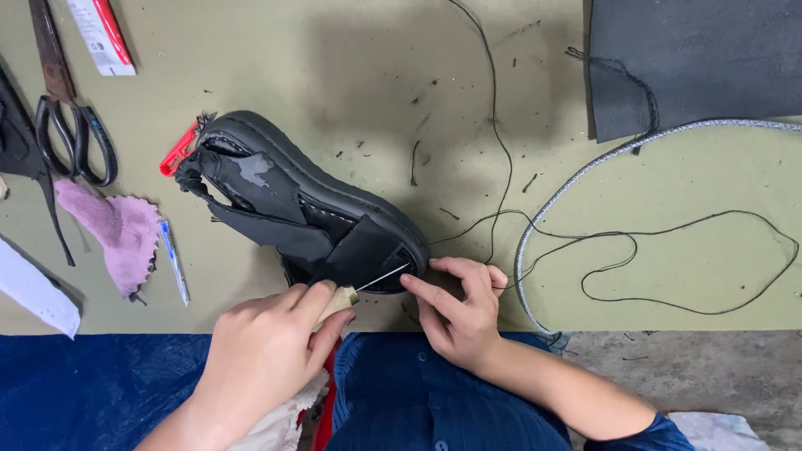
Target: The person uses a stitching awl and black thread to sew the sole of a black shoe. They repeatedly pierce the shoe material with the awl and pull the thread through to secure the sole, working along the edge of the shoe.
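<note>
A black sandal [276, 179] with loose straps lies on its side on the olive-green table [351, 75], toe towards me. My left hand [267, 351] is shut on an awl [355, 288] with a wooden handle, and its thin metal point reaches the sandal's toe edge. My right hand [455, 313] rests against the toe, fingertips touching the sole rim beside the awl's point. A long black thread [635, 250] trails from the toe area across the table to the right.
Large scissors [63, 108] and a pink cloth [121, 225] lie at the left, with a pen [174, 260] and a red tool [180, 150] near the heel. A dark rubber sheet [693, 58] lies at the top right, and a grey cord [576, 179] curves below it.
</note>
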